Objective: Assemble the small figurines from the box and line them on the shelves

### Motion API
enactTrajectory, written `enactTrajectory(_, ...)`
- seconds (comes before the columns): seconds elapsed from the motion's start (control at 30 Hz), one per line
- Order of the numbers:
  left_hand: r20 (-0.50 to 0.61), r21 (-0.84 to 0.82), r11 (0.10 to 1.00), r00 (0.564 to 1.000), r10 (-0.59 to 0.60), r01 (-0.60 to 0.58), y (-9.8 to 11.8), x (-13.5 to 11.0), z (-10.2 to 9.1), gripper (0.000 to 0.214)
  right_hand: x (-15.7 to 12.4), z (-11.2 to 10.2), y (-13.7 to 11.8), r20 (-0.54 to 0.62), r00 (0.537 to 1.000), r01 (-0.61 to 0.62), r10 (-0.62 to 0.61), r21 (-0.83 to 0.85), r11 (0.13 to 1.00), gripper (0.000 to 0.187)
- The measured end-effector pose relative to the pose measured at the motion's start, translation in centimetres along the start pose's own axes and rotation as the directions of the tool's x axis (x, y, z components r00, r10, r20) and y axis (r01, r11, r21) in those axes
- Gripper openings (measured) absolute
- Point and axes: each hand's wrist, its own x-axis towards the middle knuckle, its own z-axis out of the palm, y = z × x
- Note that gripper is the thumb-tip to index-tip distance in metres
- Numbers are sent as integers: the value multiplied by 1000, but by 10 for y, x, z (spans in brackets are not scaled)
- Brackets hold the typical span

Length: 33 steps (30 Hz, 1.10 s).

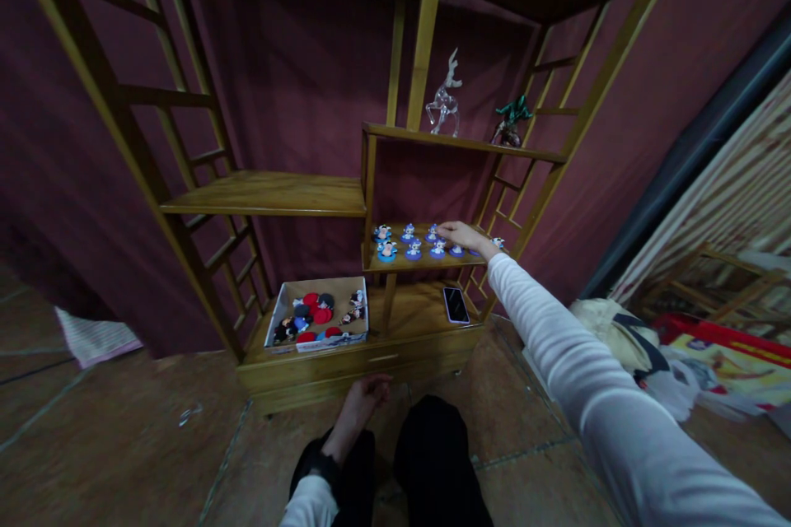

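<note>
My right hand (462, 235) reaches onto the small middle shelf (401, 263), its fingers pinched on a small purple-and-white figurine (432, 234) in the back row. Similar figurines stand around it, among them a purple one (437, 248) in front and another (408, 233) to its left. Two blue-based figurines, one of them (386, 251) in the front row, stand at the shelf's left end. More are partly covered by my right wrist. My left hand (364, 402) hangs above my knee with nothing visible in it, its fingers loosely bent and apart from the cabinet.
An open cardboard box (337, 345) with several red, black and blue figurines sits on the lower board, left. A phone (456, 305) lies right of it. Above stand a clear deer figure (443, 103) and a green-brown figure (511, 119). Bags (618, 333) lie on the right.
</note>
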Motion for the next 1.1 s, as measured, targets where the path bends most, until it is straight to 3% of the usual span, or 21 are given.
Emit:
enactTrajectory(0.17, -32, 95, 995, 999, 40, -37, 3, -7, -6, 34, -39, -3, -3, -306, 952, 45, -7, 115, 992, 34)
enactTrajectory(0.27, -91, 60, 997, 994, 61, -55, 7, -15, -9, 30, -88, 23, 6, -383, 922, 80, 62, 344, 936, 38)
enactTrajectory(0.33, -147, -26, 998, 988, 44, -49, 12, -19, -12, 29, -126, 56, 14, -285, 950, 32, 128, 497, 867, 39)
enactTrajectory(0.43, -313, -228, 972, 950, -12, -64, 24, -20, -25, 28, -175, 121, 21, -27, 985, -123, 171, 584, 802, 37)
enactTrajectory(0.57, -611, -470, 848, 784, -110, -247, 54, -10, -55, 25, -199, 200, 13, 171, 969, -248, 180, 611, 752, 28)
enactTrajectory(0.67, -666, -591, 720, 723, -182, -363, 82, 7, -85, 24, -183, 234, 4, 250, 956, -278, 151, 618, 736, 27)
enactTrajectory(0.77, -730, -605, 634, 653, -201, -482, 101, 28, -117, 23, -146, 259, -5, 266, 955, -267, 133, 573, 774, 27)
enactTrajectory(0.87, -795, -576, 581, 560, -233, -575, 105, 48, -144, 24, -99, 288, -15, 252, 966, -170, 59, 446, 879, 24)
enactTrajectory(0.93, -794, -599, 542, 522, -311, -588, 101, 60, -158, 26, -66, 311, -24, 241, 970, -47, -32, 315, 948, 25)
enactTrajectory(1.0, -760, -650, 499, 513, -400, -574, 95, 69, -169, 28, -34, 334, -33, 257, 960, 67, -113, 180, 981, 30)
enactTrajectory(1.1, -710, -704, 457, 552, -438, -544, 89, 77, -180, 28, 9, 368, -47, 299, 927, 226, -224, 28, 974, 36)
